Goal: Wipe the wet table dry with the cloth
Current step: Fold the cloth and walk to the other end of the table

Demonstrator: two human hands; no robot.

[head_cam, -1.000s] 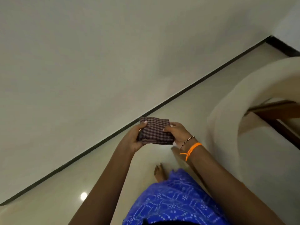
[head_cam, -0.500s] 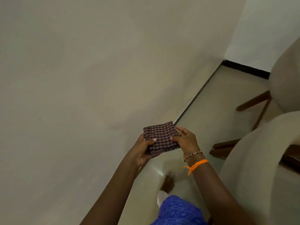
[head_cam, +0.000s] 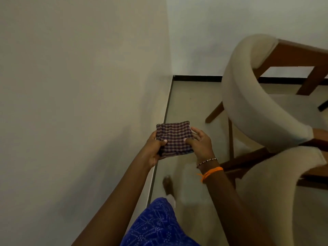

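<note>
So: folded checked cloth [head_cam: 173, 139] held in mid-air over the floor [head_cam: 191, 107], between both hands, just right of the wall [head_cam: 79, 103] base. Left hand [head_cam: 154, 151] grips the cloth's left edge, thumb curled on top. Right hand [head_cam: 199, 142] pinches the right edge with the thumb on top, other fingers spread loosely past the edge. Cloth touches nothing but the hands.

Room: a narrow strip of floor runs past the cloth to the corner, with the wall to the cloth's left and a chair [head_cam: 252, 96] to its right. A dark skirting line [head_cam: 197, 78] marks the far edge beyond the cloth. A second padded chair [head_cam: 276, 174] sits nearer than the first, right of the cloth and close beside the right forearm.

Hidden or unclear: cloth's underside and the left fingers under it are not visible. Both chairs are cut off by the frame's right edge; seats mostly out of view. Below the cloth a bare foot [head_cam: 167, 185] is blurred. Blue patterned garment [head_cam: 156, 226] is cut off at the bottom. Beaded bracelet [head_cam: 206, 161] and orange thread [head_cam: 210, 172] on the right wrist. No table in view.
</note>
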